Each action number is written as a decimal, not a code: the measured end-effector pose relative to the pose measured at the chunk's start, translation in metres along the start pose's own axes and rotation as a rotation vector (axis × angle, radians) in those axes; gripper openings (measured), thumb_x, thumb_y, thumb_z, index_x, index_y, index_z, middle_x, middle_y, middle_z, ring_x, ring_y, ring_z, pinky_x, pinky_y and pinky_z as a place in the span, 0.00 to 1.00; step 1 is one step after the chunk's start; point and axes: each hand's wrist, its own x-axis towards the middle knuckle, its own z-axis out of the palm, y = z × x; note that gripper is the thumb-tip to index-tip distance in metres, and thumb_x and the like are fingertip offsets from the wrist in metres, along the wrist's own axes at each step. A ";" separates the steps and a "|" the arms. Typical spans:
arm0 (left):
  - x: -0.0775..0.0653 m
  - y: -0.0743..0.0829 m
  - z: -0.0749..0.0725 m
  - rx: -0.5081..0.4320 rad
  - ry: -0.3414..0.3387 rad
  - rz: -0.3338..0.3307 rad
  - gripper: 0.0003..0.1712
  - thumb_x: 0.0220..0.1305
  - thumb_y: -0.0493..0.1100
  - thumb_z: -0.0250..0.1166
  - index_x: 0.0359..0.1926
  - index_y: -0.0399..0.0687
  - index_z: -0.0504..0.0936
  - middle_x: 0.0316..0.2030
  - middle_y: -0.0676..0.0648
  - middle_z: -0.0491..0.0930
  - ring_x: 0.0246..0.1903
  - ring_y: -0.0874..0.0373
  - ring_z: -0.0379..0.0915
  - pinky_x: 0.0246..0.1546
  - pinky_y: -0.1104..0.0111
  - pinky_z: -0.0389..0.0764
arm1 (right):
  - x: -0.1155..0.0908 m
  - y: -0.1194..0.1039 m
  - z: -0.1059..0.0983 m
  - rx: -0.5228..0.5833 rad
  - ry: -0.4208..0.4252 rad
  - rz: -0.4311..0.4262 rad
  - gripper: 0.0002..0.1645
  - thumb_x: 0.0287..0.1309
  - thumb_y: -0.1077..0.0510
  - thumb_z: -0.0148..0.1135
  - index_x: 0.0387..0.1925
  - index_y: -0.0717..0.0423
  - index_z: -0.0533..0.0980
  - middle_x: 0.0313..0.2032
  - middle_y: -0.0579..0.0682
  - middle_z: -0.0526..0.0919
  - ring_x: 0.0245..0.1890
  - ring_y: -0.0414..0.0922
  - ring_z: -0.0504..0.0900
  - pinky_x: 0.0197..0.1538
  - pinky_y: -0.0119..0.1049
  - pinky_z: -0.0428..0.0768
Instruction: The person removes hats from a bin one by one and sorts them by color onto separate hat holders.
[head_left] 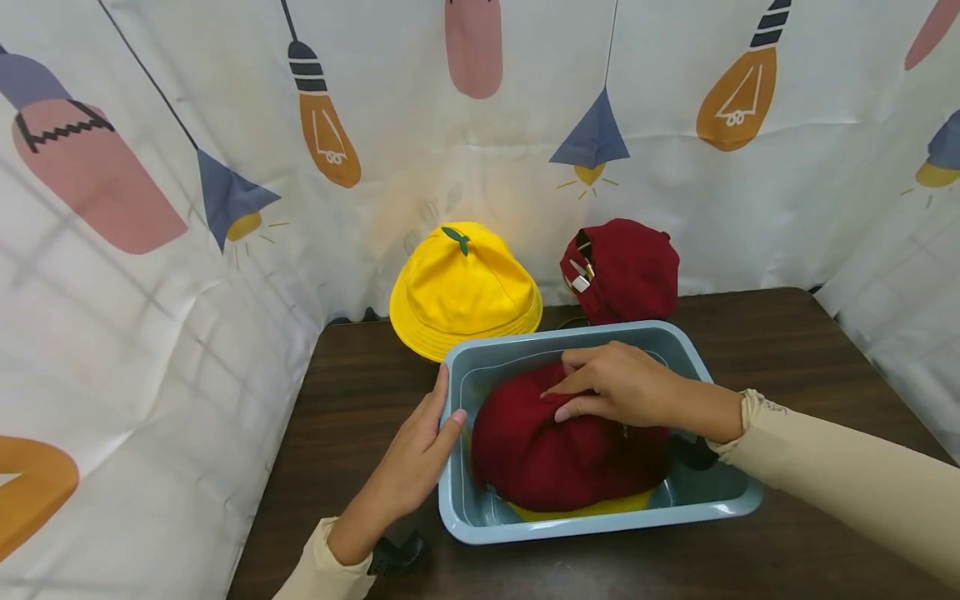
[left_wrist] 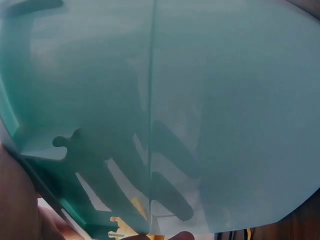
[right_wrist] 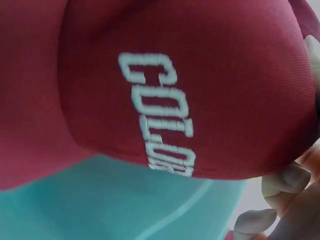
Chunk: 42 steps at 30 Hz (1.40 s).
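Observation:
A light blue plastic basin (head_left: 467, 533) stands on the table in the head view. My left hand (head_left: 408, 458) grips its left rim, thumb over the edge and fingers along the outside; the basin's smooth wall (left_wrist: 240, 110) fills the left wrist view. Inside the basin lies a dark red baseball cap (head_left: 525, 458), and my right hand (head_left: 626, 385) pinches its crown from above. White embroidered letters (right_wrist: 162, 105) show on the cap's front in the right wrist view. Something yellow (head_left: 600, 507) peeks out underneath, mostly hidden.
Behind the basin, a yellow bucket hat (head_left: 468, 287) with a green sprout sits at the back left, and another dark red cap (head_left: 633, 267) with a strap buckle at the back right. A patterned white curtain (head_left: 510, 158) hangs behind the dark wooden table (head_left: 341, 400).

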 end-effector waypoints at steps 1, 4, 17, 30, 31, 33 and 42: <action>0.000 0.000 0.000 0.005 0.001 0.001 0.41 0.80 0.53 0.51 0.83 0.64 0.38 0.78 0.43 0.55 0.65 0.39 0.71 0.44 0.58 0.88 | -0.002 0.001 -0.005 0.012 0.012 0.014 0.19 0.59 0.41 0.71 0.51 0.37 0.87 0.26 0.35 0.69 0.23 0.29 0.64 0.25 0.24 0.67; 0.000 0.000 0.000 0.012 0.001 0.000 0.41 0.80 0.52 0.51 0.83 0.64 0.37 0.78 0.43 0.55 0.65 0.39 0.70 0.44 0.58 0.88 | -0.008 0.002 -0.018 0.060 0.059 0.046 0.15 0.57 0.45 0.73 0.47 0.38 0.89 0.27 0.35 0.70 0.24 0.29 0.67 0.25 0.24 0.71; -0.001 -0.001 0.001 0.028 0.000 -0.022 0.42 0.80 0.53 0.51 0.82 0.67 0.35 0.79 0.47 0.55 0.66 0.44 0.69 0.52 0.54 0.86 | -0.019 0.005 -0.063 0.229 0.211 -0.045 0.14 0.54 0.63 0.74 0.43 0.45 0.89 0.32 0.37 0.72 0.30 0.34 0.73 0.27 0.26 0.75; 0.000 -0.002 0.002 0.055 0.018 -0.005 0.42 0.80 0.56 0.50 0.82 0.65 0.36 0.78 0.46 0.57 0.64 0.46 0.70 0.59 0.47 0.80 | -0.025 0.007 -0.112 0.219 0.305 -0.126 0.21 0.50 0.74 0.73 0.45 0.53 0.88 0.35 0.40 0.75 0.33 0.35 0.73 0.28 0.26 0.74; 0.000 -0.002 0.002 0.060 0.022 0.001 0.41 0.80 0.56 0.50 0.82 0.64 0.37 0.78 0.45 0.57 0.64 0.46 0.70 0.60 0.47 0.79 | -0.026 0.007 -0.117 0.209 0.320 -0.121 0.21 0.50 0.74 0.72 0.45 0.52 0.88 0.34 0.40 0.75 0.32 0.35 0.73 0.28 0.26 0.74; 0.001 -0.002 0.002 0.073 0.034 0.014 0.41 0.80 0.56 0.49 0.82 0.63 0.37 0.77 0.44 0.58 0.63 0.46 0.70 0.61 0.46 0.78 | -0.027 0.009 -0.127 0.192 0.355 -0.103 0.20 0.51 0.75 0.71 0.43 0.53 0.88 0.33 0.40 0.74 0.31 0.35 0.73 0.28 0.26 0.74; 0.001 -0.004 0.000 0.091 0.046 0.040 0.40 0.81 0.56 0.48 0.83 0.60 0.38 0.78 0.42 0.57 0.66 0.43 0.68 0.65 0.42 0.73 | -0.028 0.022 -0.177 0.047 0.493 -0.003 0.07 0.58 0.73 0.67 0.32 0.62 0.86 0.32 0.41 0.75 0.33 0.38 0.71 0.30 0.23 0.71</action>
